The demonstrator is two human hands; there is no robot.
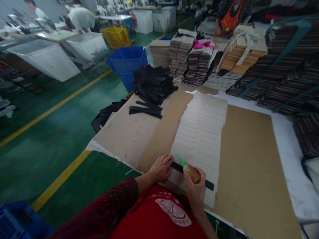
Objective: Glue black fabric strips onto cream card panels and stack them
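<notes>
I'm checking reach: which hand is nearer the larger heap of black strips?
Left. The left hand is on the near side of the larger heap; the right hand, holding the bottle, is farther off, to the right.

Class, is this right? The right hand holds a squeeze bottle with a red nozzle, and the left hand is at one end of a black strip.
Not quite: the head view shows a green nozzle, not red, on the squeeze bottle in the right hand. The rest stands.
</notes>
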